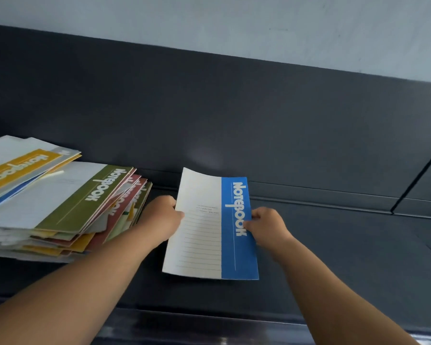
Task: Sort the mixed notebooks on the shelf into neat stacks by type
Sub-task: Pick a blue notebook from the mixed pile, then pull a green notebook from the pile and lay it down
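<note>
1. The left hand (163, 215) pinches the left edge of a blue-and-white notebook (210, 227), thumb on the cover.
2. The right hand (266, 226) grips the blue right edge of the same notebook.
3. The notebook is over the dark shelf (334, 245); whether it rests there is unclear.
4. To the left lies a messy pile of notebooks (60, 207), a green-banded one near the top and a yellow-banded one above it.

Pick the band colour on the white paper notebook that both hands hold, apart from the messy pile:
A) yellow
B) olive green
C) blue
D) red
C: the blue-banded white paper notebook is pinched at its side edges by the left hand and the right hand; the olive-green notebook lies on the pile at left.
</note>
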Demonstrator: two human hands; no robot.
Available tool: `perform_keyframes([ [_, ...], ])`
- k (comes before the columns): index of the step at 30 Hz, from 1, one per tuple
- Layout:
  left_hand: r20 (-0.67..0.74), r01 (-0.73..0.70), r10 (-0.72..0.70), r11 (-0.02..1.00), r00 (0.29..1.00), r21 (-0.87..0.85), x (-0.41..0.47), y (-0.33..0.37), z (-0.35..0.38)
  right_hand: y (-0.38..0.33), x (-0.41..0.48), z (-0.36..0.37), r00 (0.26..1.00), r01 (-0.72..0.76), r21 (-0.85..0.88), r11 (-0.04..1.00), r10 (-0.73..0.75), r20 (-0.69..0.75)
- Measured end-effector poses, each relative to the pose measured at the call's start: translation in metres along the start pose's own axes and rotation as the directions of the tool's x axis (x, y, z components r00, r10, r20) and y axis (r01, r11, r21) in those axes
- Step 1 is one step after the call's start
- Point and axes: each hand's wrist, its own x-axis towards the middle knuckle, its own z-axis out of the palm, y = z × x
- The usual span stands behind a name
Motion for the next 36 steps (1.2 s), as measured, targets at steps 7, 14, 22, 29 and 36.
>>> perform_keyframes([
  [7, -0.002, -0.038, 0.041, 0.934, 0.999, 0.354, 0.009, -0.023, 0.018, 0.009, 0.009, 0.019, 0.997, 0.014, -0.464, 0.886, -0.050, -0.066],
  [14, -0.098, -0.272, 0.369, 0.816, 0.924, 0.509, -0.013, -0.017, -0.028, -0.033, -0.010, 0.044, 0.960, 0.199, -0.622, 0.757, -0.279, -0.032],
  [22, -0.238, -0.084, 0.293, 0.775, 0.926, 0.626, -0.025, -0.073, -0.111, -0.107, -0.038, 0.115, 0.871, 0.483, -0.409, 0.775, -0.474, 0.131],
  [29, -0.092, 0.072, -0.021, 0.800, 0.996, 0.596, -0.034, -0.127, -0.127, -0.146, -0.045, 0.171, 0.909, 0.086, 0.213, 0.973, -0.164, 0.384],
  [36, -0.119, -0.052, 0.133, 0.850, 0.984, 0.524, -0.040, -0.125, -0.135, -0.145, -0.037, 0.183, 0.864, -0.310, 0.436, 0.845, 0.059, 0.499],
])
